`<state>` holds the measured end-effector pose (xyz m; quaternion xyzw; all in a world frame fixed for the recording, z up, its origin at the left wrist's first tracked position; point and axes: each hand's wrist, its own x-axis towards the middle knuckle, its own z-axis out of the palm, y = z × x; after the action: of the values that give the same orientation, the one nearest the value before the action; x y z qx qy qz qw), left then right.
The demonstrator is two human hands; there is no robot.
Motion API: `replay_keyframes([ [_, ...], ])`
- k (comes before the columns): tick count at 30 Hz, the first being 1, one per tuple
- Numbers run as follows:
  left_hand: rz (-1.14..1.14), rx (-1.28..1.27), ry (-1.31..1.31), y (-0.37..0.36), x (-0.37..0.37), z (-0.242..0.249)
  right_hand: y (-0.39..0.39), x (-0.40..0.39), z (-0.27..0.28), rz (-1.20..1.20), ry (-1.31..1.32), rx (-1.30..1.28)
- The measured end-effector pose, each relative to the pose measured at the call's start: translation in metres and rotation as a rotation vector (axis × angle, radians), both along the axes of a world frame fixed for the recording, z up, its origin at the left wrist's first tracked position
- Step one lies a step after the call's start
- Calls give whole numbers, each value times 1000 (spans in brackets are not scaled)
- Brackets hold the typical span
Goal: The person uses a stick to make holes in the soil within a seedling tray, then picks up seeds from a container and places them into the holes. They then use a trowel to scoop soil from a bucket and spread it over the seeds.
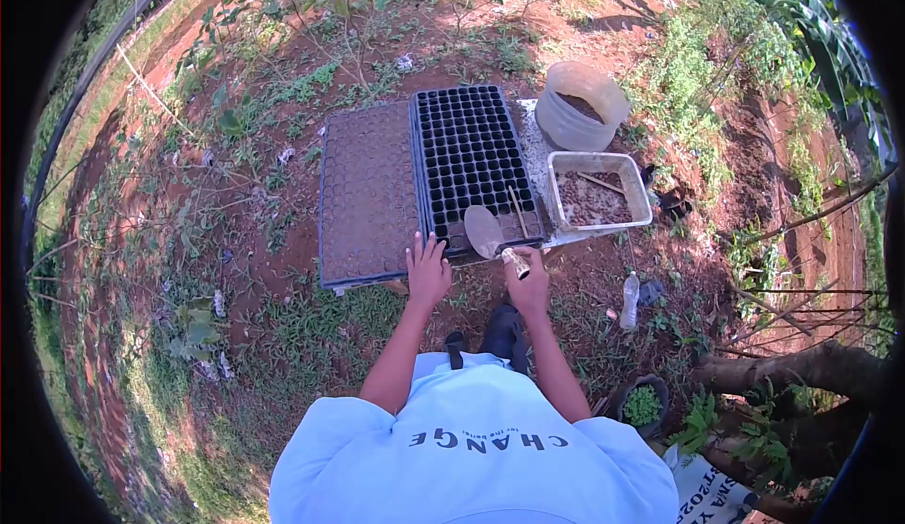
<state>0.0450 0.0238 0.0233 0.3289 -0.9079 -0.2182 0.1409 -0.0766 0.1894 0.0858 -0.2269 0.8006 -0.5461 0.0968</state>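
Observation:
Two black seedling trays lie side by side on the ground. The left tray [368, 194] has its cells filled with brown soil. The right tray [471, 152] has mostly open, dark cells. My left hand [427, 270] rests with fingers spread on the near edge where the two trays meet. My right hand [528, 284] grips the handle of a small trowel [485, 232], whose blade sits over the near cells of the right tray. A thin stick [518, 211] lies on that tray.
A rectangular tub [643, 189] of soil and a round bucket [584, 81] of soil stand right of the trays. A plastic bottle [629, 301] lies on the ground. A small pot with green plants [642, 403] is near my right side. Red earth, weeds and branches surround.

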Motion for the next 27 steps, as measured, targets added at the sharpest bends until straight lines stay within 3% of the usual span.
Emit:
replay_keyframes([
  [3, 21, 26, 56, -3, -13, 10, 2, -17, 1, -47, -95, -96],
  [7, 20, 27, 139, -7, -36, 23, 3, -46, 10, -97, 48, -152],
  [10, 24, 25, 208, -8, -61, 29, 4, -63, 44, -150, -145, -197],
  [13, 19, 34, 242, -12, -91, 39, 5, -89, 51, -165, -159, -222],
  [19, 1, 44, 333, -25, -173, 57, 7, -153, 67, -207, -160, -280],
  [20, 7, 57, 359, -28, -190, 62, 7, -169, 63, -207, 50, -199],
  [21, -2, 48, 363, -31, -205, 69, 9, -182, 61, -214, 52, -198],
  [27, -15, 28, 448, -54, -316, 99, 14, -253, 92, -233, -5, -408],
])
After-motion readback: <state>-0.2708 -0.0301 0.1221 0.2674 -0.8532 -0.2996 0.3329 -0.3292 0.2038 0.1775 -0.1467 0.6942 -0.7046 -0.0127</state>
